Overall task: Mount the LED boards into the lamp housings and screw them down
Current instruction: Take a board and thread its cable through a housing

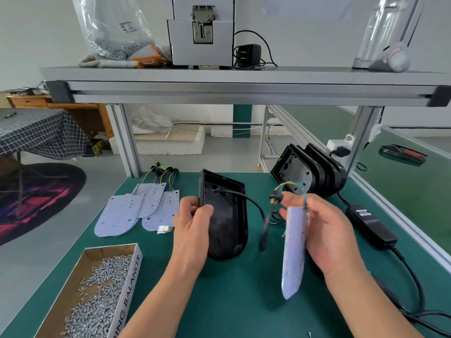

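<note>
the left hand (192, 222) grips the left rim of a black lamp housing (225, 215), tilted up on the green table (244, 289). the right hand (324, 230) pinches an led board (294, 252) edge-on, fingers curled behind it, just right of the housing.

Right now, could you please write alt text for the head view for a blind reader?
Over a green bench, the left hand grips a black lamp housing while the right hand holds an LED board beside it. Spare boards and a screw box lie at left.
</note>
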A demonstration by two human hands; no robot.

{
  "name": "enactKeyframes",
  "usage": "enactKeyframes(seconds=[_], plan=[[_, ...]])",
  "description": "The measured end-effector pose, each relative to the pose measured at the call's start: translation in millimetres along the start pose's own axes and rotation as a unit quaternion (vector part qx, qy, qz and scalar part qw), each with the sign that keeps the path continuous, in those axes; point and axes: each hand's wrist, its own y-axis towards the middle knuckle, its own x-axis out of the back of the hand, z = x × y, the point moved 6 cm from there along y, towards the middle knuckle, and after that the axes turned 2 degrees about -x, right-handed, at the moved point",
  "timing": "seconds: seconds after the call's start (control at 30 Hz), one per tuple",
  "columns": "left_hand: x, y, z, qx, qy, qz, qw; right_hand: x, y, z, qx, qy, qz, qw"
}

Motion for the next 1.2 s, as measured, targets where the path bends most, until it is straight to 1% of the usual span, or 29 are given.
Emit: enactKeyframes(seconds=[0.07, 0.1, 0.17, 0.2, 0.27, 0.33, 0.4, 0.47, 0.53, 0.6, 0.63, 0.67, 0.73, 0.77, 0.8, 0.83, 0.87, 0.93, 1.0, 1.07, 1.13, 1.2], plan=[[6, 4, 7, 0.018, -0.009, -0.006, 1.000, 4, 0, 4, 0.013, 0.116, -0.026, 0.993], [7, 5, 10, 0.028, -0.019, -0.009, 0.999, 6, 1, 3, 0.016, 0.135, -0.049, 0.989], [7, 5, 16, 0.050, -0.065, -0.020, 0.996, 7, 2, -4, -0.001, 0.104, -0.101, 0.989], [6, 5, 18, 0.062, -0.101, -0.024, 0.993, 4, 4, -10, -0.023, 0.094, -0.106, 0.990], [2, 4, 21, 0.093, -0.183, -0.034, 0.978, -3, 10, -26, -0.111, 0.117, -0.090, 0.983], [1, 5, 26, 0.113, -0.266, -0.057, 0.956, -7, 12, -33, -0.188, 0.096, -0.079, 0.974], [0, 4, 28, 0.135, -0.324, -0.065, 0.934, -12, 10, -35, -0.204, 0.073, -0.049, 0.975], [-2, 3, 27, 0.150, -0.356, -0.049, 0.921, -20, 6, -31, -0.180, 0.083, -0.006, 0.980], [-7, -1, 19, 0.172, -0.374, -0.025, 0.911, -28, 1, -25, -0.165, 0.082, 0.056, 0.981], [-15, -6, 14, 0.191, -0.376, 0.012, 0.907, -35, -5, -28, -0.194, 0.054, 0.107, 0.974], [-20, -9, 14, 0.199, -0.369, 0.030, 0.907, -36, -5, -32, -0.194, 0.043, 0.106, 0.974], [-26, -12, 15, 0.207, -0.361, 0.045, 0.908, -35, -4, -35, -0.167, 0.019, 0.091, 0.982], [-34, -18, 17, 0.223, -0.337, 0.061, 0.913, -33, -5, -42, -0.085, -0.062, 0.042, 0.994], [-37, -21, 17, 0.222, -0.323, 0.071, 0.917, -37, -8, -46, -0.056, -0.091, 0.048, 0.993], [-40, -23, 17, 0.219, -0.311, 0.087, 0.921, -44, -11, -50, -0.046, -0.115, 0.080, 0.989], [-42, -25, 18, 0.215, -0.303, 0.099, 0.923, -50, -15, -53, -0.054, -0.126, 0.114, 0.984], [-43, -25, 19, 0.210, -0.297, 0.105, 0.926, -54, -16, -54, -0.071, -0.131, 0.132, 0.980], [-42, -24, 17, 0.199, -0.290, 0.105, 0.930, -52, -15, -54, -0.096, -0.155, 0.134, 0.974], [-39, -20, 16, 0.192, -0.292, 0.096, 0.932, -49, -13, -52, -0.092, -0.189, 0.121, 0.970], [-35, -18, 13, 0.182, -0.304, 0.081, 0.932, -48, -11, -51, -0.086, -0.197, 0.109, 0.971], [-31, -15, 12, 0.171, -0.324, 0.049, 0.929, -45, -10, -46, -0.057, -0.225, 0.082, 0.969], [-24, -10, 14, 0.158, -0.345, -0.005, 0.925, -37, -7, -42, -0.031, -0.263, 0.041, 0.963]])
